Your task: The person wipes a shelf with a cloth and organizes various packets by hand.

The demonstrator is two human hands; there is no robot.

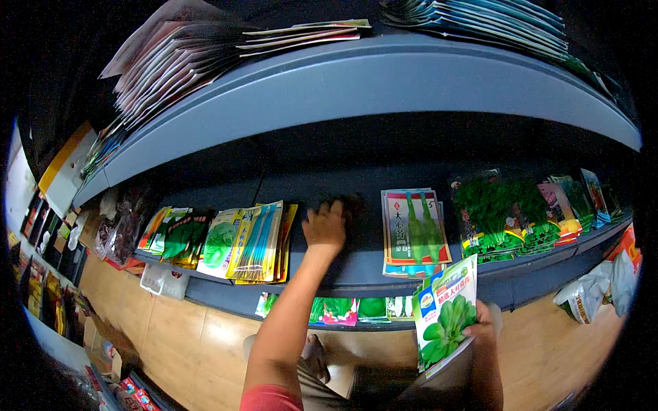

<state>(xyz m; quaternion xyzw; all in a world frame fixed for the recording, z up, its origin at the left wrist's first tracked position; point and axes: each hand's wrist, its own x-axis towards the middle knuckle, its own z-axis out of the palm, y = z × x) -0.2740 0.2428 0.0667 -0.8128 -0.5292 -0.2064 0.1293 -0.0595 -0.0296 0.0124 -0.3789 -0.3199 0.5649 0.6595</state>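
My left hand [325,226] reaches onto the dark shelf [308,267], fingers a little apart and nothing visible in them; a dark blurred patch lies beside the fingertips. To its left stand yellow seed packets [259,241] with long blue-tinted pods pictured on them. Farther right lies a stack of red-bordered seed packets [415,228]. Near the shelf's front edge, my right hand [482,326] grips a bundle of seed packets [447,318] with a green leafy vegetable on the front one. The thumb rests on the bundle's right edge.
More leafy seed packets [486,221] fill the shelf's right part. Above is a grey shelf edge [360,77] bearing stacked packets [169,67]. A lower row of packets [334,310] shows below. Plastic bags [586,295] sit at right; a white plastic basket [163,280] is at left.
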